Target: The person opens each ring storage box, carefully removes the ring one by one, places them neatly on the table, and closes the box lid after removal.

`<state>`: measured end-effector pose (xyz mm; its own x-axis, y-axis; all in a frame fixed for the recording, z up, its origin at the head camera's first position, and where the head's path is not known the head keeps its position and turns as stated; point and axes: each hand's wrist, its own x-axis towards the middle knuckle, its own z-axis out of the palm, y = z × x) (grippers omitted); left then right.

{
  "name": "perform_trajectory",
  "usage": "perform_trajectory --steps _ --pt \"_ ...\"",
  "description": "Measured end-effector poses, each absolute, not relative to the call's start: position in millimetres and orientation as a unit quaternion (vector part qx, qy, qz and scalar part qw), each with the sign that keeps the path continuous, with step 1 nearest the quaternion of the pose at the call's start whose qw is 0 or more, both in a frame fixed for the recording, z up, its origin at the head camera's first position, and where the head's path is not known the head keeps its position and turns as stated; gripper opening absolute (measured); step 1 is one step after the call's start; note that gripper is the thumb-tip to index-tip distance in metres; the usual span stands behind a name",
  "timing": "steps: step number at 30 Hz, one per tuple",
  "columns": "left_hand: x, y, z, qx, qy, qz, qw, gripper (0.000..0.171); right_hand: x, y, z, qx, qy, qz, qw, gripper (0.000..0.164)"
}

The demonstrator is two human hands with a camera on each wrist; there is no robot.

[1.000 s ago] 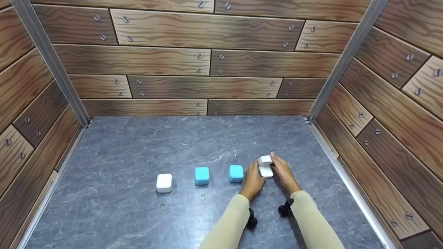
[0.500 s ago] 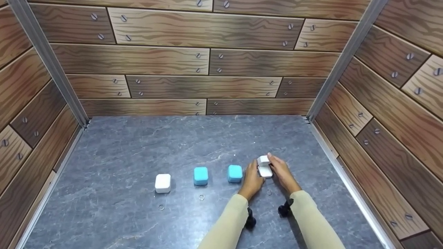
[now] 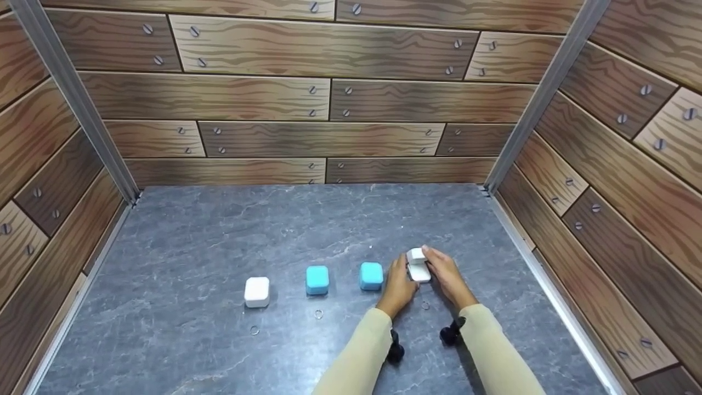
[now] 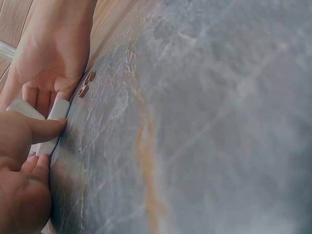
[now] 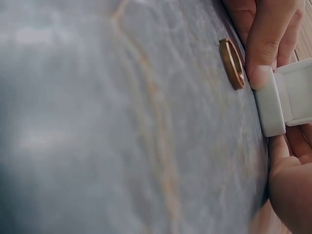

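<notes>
A white ring box [image 3: 419, 272] stands with its lid [image 3: 416, 255] raised, between both hands on the right of the table. My left hand [image 3: 398, 289] grips the base, its thumb pressed on the front edge in the left wrist view. From the other side, my right hand [image 3: 447, 277] holds the box, fingers reaching up to the lid; part of them is hidden behind it. Just in front lies a ring [image 5: 228, 66], gold-toned in the right wrist view. The inside of the box [image 5: 298, 90] shows only partly there.
Left of the hands stand a turquoise box [image 3: 371, 276], another turquoise box [image 3: 317, 280] and a white box [image 3: 256, 292], all closed. One ring [image 3: 318, 314] lies before the middle box, another ring [image 3: 254, 331] before the white one. Wood-patterned walls [image 3: 263, 99] enclose the grey table [image 3: 219, 230].
The right hand's fingertips have shifted slightly left along the lid. Both hands stay at the white ring box, and the other boxes and rings lie where they were.
</notes>
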<state>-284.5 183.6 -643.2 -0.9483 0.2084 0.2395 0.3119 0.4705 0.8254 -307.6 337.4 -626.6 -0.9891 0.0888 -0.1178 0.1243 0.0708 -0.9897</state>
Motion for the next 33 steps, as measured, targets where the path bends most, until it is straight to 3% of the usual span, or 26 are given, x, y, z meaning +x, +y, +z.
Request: perform_trajectory --steps 14,33 --pt "-284 186 -641 -0.152 -0.849 -0.504 0.045 0.064 -300 341 -625 0.068 0.735 -0.675 -0.004 0.06" --pt "-285 185 -642 -0.15 -0.867 -0.473 0.054 0.064 -294 342 -627 0.051 0.715 -0.697 0.019 0.054"
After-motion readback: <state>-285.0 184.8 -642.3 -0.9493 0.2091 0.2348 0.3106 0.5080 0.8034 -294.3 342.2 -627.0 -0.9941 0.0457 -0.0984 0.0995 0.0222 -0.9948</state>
